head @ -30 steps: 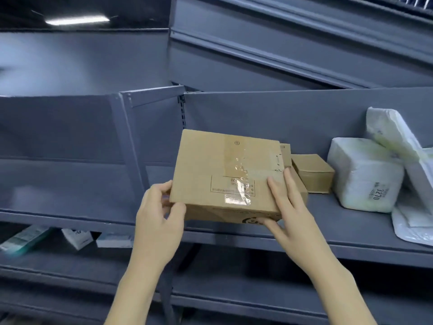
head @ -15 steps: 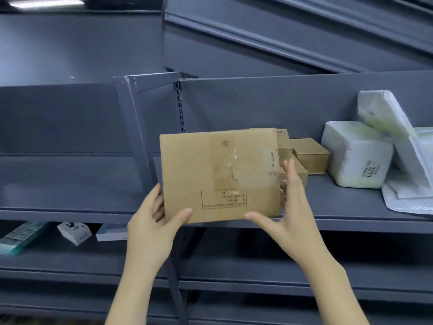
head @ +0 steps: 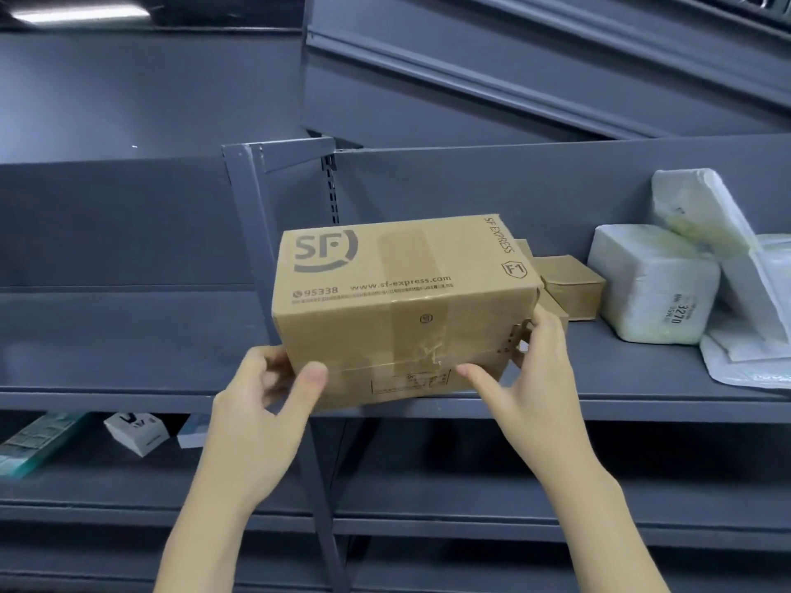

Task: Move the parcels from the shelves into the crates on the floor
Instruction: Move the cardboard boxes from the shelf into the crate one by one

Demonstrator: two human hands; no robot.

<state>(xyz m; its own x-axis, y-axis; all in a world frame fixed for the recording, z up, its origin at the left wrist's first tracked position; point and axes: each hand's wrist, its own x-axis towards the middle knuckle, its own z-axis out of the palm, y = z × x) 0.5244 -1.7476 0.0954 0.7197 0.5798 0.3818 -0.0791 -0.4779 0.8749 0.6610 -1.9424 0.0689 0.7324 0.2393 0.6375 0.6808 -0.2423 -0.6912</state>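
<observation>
A brown cardboard box (head: 402, 301) printed with "SF" sits in mid-air in front of the grey shelf (head: 642, 400), held between both hands. My left hand (head: 265, 404) grips its lower left corner, thumb on the near face. My right hand (head: 530, 370) grips its lower right end, thumb on the front and fingers round the side. Behind it on the shelf lie small brown boxes (head: 571, 286) and white wrapped parcels (head: 650, 284). No crate is in view.
A grey upright post (head: 246, 216) stands just behind the box. On the lower shelf at left lie a teal flat pack (head: 38, 442) and a small white box (head: 137, 432). More white bags (head: 762, 336) lie at the far right.
The box has been turned in both hands: its printed "SF" face now shows on top, and the taped label face has tipped toward me. The box stayed in front of the shelf edge.
</observation>
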